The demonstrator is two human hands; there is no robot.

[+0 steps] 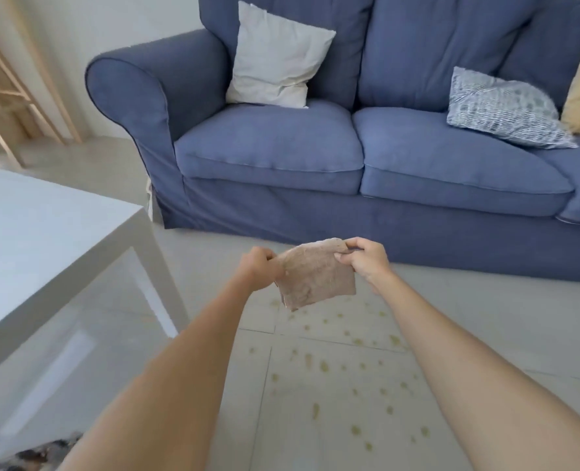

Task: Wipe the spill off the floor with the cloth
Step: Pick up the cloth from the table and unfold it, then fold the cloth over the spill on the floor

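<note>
Both arms out front. Left hand [259, 266] and right hand [366, 260] each pinch a top corner of the folded beige terry cloth [315, 277], held in the air above the pale tiled floor [451, 300]. Yellowish droplet spill [343, 368] scattered below, possibly juice. Blue fabric sofa [349, 147] behind, white table [44, 226] left.

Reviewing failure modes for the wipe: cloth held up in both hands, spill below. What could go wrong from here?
1. The spill is many scattered yellowish drops across several tiles; the small folded cloth may miss some or smear them.
2. Left hand and right hand pinch only its top edge, so it could slip.
</note>
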